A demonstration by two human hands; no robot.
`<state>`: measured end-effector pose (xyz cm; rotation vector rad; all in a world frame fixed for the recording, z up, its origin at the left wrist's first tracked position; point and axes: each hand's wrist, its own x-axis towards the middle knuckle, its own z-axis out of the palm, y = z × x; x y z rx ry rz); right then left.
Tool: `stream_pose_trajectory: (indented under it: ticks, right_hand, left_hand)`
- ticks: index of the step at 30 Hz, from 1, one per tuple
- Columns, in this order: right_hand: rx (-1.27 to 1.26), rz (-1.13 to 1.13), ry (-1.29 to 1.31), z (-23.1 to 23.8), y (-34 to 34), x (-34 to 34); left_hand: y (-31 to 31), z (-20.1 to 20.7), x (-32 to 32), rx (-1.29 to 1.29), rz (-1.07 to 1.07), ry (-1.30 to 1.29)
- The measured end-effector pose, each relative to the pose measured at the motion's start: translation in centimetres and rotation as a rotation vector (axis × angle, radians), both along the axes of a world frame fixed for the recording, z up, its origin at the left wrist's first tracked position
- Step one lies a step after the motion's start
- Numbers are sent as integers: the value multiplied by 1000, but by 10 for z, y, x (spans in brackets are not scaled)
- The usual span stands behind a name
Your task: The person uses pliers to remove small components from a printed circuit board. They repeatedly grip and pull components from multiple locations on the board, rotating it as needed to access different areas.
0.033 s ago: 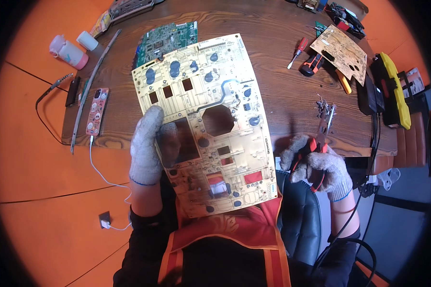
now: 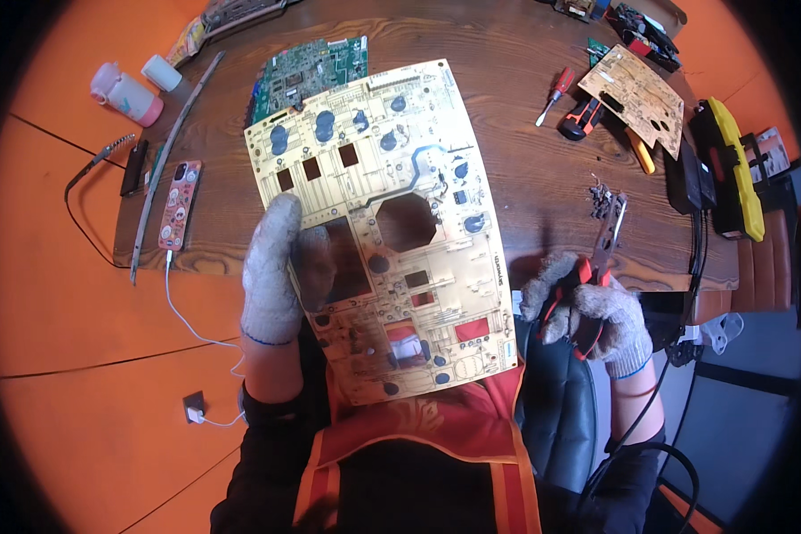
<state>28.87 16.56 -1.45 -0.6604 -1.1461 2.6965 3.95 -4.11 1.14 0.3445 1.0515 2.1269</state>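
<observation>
Your gloved left hand (image 2: pixel 271 267) gripping big yellow circuit board (image 2: pixel 387 222) upright above wooden table (image 2: pixel 507 107); right hand (image 2: pixel 587 311) clenching red-handled pliers (image 2: pixel 596 267) beside it; keeping board steady, bringing pliers in slowly

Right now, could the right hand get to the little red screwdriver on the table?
Probably not yet. The right hand is shut on red-handled pliers, so it has no free fingers. The red screwdriver lies farther up the wooden table, with bare wood between; nothing blocks the way.
</observation>
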Motion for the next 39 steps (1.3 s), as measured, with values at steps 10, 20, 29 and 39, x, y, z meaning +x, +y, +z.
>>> stream_pose_trajectory:
  ticks: [10,20,29,39]
  right_hand:
    - [-149,-285,-46,-44,-52,34]
    - [-32,-509,-169,-53,-90,15]
    - [142,-541,-489,-48,-86,4]
    - [285,-337,-514,-47,-76,2]
  left_hand:
    - [-3,-43,-15,-125,-9,-40]
    - [0,-69,37,-186,337,-317]
    - [-54,-111,71,-434,73,80]
    - [-81,-115,60,-460,-192,33]
